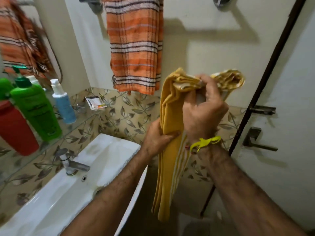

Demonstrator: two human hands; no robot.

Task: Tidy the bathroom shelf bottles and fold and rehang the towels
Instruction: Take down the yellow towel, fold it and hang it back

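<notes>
Now you fold the yellow towel (170, 116) in the air beside the sink (71, 189).
Your right hand (202, 108) clutches its bunched top, your left hand (156, 138) pinches the layers lower down; align the edges before rehanging it beside the orange striped towel (134, 45).

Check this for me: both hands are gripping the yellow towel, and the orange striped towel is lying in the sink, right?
Not quite. The head view shows the left hand and right hand both gripping the yellow towel, but the orange striped towel is not in the sink. It hangs against the wall above, from the rail at the top of the frame.
</notes>
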